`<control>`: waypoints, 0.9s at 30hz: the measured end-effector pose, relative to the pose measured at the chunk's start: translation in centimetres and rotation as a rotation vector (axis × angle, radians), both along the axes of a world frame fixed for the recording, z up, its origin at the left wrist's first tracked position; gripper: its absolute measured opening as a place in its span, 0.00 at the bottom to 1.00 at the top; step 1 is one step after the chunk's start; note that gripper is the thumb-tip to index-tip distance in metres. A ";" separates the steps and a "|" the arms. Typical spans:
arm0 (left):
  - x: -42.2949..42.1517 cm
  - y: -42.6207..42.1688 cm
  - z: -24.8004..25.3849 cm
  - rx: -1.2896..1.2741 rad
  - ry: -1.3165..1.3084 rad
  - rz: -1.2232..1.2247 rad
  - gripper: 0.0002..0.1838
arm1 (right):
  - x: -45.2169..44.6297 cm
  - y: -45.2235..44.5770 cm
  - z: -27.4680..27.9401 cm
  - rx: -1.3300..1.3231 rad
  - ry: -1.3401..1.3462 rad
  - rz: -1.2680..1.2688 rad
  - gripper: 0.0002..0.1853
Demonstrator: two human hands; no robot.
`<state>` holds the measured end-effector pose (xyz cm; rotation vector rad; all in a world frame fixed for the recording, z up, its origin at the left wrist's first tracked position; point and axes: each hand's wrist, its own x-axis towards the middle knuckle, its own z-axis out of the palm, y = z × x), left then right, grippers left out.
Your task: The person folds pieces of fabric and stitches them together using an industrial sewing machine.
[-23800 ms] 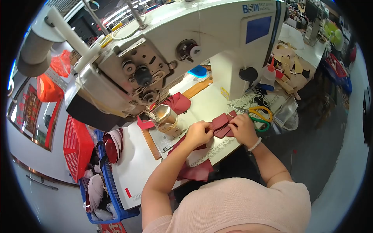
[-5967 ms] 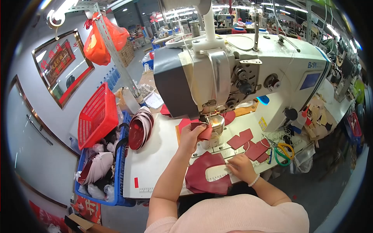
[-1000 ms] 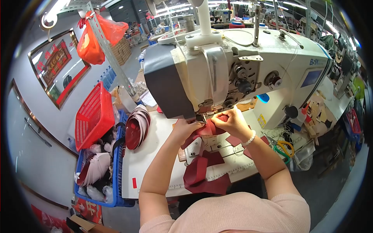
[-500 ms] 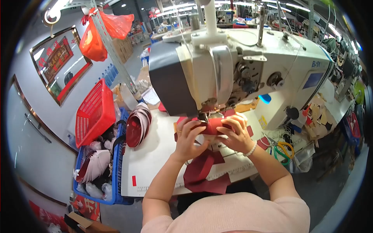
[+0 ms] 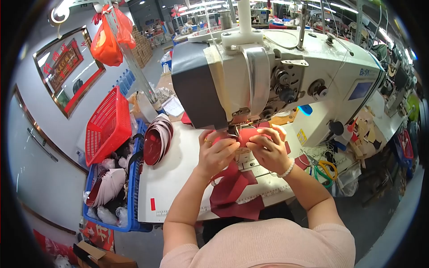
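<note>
Under the needle area of a white sewing machine [image 5: 308,58], a red piece [image 5: 248,134] is held between both hands. My left hand [image 5: 217,152] grips its left side with bent fingers, close to the presser foot. On the right, my right hand [image 5: 271,149] pinches the other side, fingers curled. Joined dark red pieces [image 5: 230,190] hang down from the work and lie over the table's front edge, across the printed ruler. The machine head hides the far part of the held piece.
Left on the table [image 5: 178,187] stands a stack of curved red and white pieces [image 5: 158,140]. Beyond it are a blue crate [image 5: 134,196] and a red basket [image 5: 108,127]. Scissors with orange and green handles [image 5: 328,172] lie at the right beside tangled cord.
Since a second ago, my right hand has moved down and away from the needle area, and my left hand's fingers have spread over the piece. The hanging pieces have shifted slightly.
</note>
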<state>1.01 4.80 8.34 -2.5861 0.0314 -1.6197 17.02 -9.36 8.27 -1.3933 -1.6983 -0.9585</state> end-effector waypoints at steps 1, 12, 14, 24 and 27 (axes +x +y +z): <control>0.2 0.4 0.0 -0.001 -0.001 0.006 0.13 | 0.0 0.1 0.5 -0.026 0.010 -0.008 0.11; 1.0 4.6 -2.5 -0.122 0.057 -0.011 0.15 | 1.6 1.8 2.4 -0.299 0.206 0.098 0.13; -0.7 4.6 -3.1 -0.036 0.125 -0.015 0.16 | 2.9 0.5 3.1 -0.387 0.214 0.254 0.13; -3.1 0.3 -4.6 -0.092 0.432 -0.318 0.15 | 8.2 0.6 3.7 -0.481 -0.242 0.350 0.13; -2.9 1.1 -4.5 -0.564 0.307 -0.368 0.15 | 7.7 2.9 3.2 -0.659 0.134 0.095 0.10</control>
